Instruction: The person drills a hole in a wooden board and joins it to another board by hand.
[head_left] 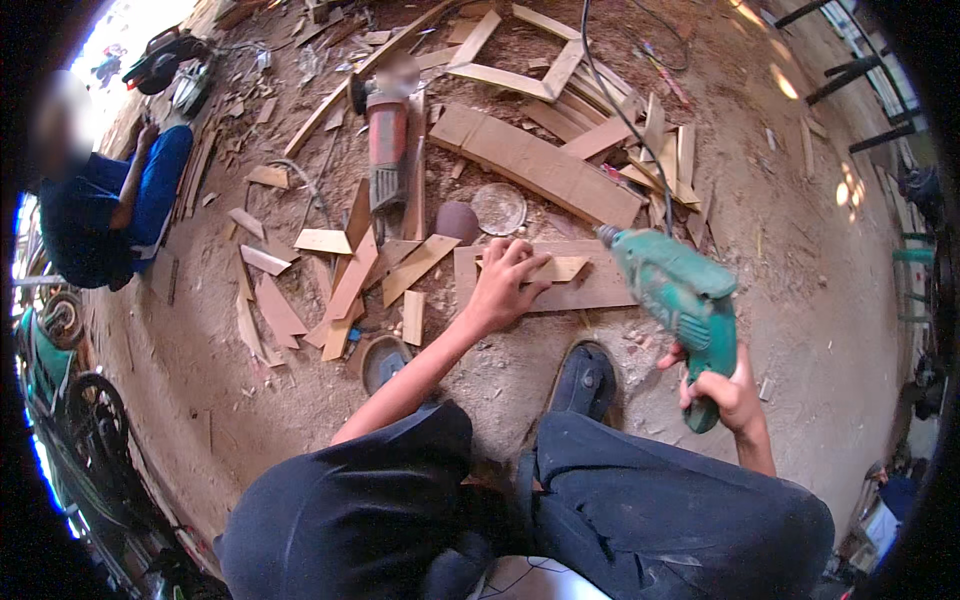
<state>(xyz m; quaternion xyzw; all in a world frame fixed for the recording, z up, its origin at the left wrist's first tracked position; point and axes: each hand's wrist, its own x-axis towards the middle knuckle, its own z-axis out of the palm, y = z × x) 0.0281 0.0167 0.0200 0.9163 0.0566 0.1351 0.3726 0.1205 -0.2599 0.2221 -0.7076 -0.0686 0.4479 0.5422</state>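
Note:
My right hand is wrapped round the handle of a green corded power drill. The drill is raised, its chuck pointing up and left above the right end of a flat wooden board. On that board lies a short pale wood strip with an angled end. My left hand has its fingers bent over this strip, gripping it against the board. Part of the strip is hidden under the fingers. Whether a bit sits in the chuck is too small to tell.
A red angle grinder lies beyond my left hand, near a round brown disc. Cut wood pieces litter the dirt floor. A wide plank and a wooden frame lie farther off. Another person sits at the left.

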